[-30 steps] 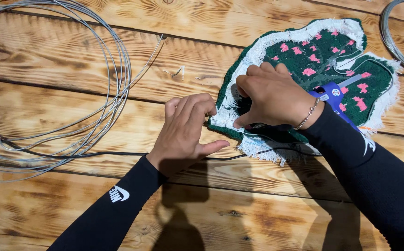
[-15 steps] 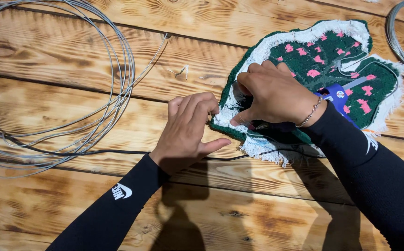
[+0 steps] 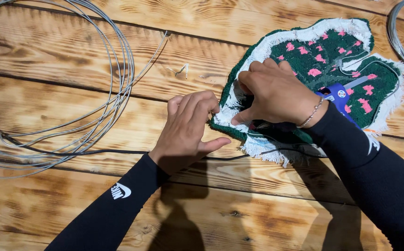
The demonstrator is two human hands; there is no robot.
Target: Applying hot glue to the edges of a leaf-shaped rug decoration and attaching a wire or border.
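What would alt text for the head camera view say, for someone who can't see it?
Two hands, left hand and right hand, press the white fringed edge of a green tufted rug piece with pink spots on a wooden table. A blue glue gun lies on the rug; coiled wire sits left.

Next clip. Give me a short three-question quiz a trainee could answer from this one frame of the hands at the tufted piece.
1. True or false: the left hand lies flat on the middle of the green tufted rug piece.
2. Which thing lies on the rug piece just behind the right hand? A) scissors B) blue glue gun C) hammer
3. Fill in: at the left on the wooden table lies a loose coil of grey ____.

Key
1. False: its fingertips meet the piece's white fringed edge, and the palm is over the wood.
2. B
3. wire
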